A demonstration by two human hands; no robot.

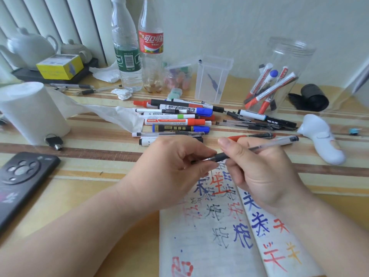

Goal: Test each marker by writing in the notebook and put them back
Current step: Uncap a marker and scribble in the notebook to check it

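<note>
Both hands are clamped on one clear pen [271, 144] above the open notebook [209, 236]; the right hand [259, 172] grips the dark grip part, the left hand [169, 168] pinches the tip end, probably to work the cap; the barrel points to 2 o'clock; loose markers [175, 121] lie at 12 o'clock, within reach; the jar [279, 76] stands at 1 o'clock.

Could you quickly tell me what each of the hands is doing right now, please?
Left hand: pinches the dark front end of the clear pen.
Right hand: grips the same pen's barrel.
</note>
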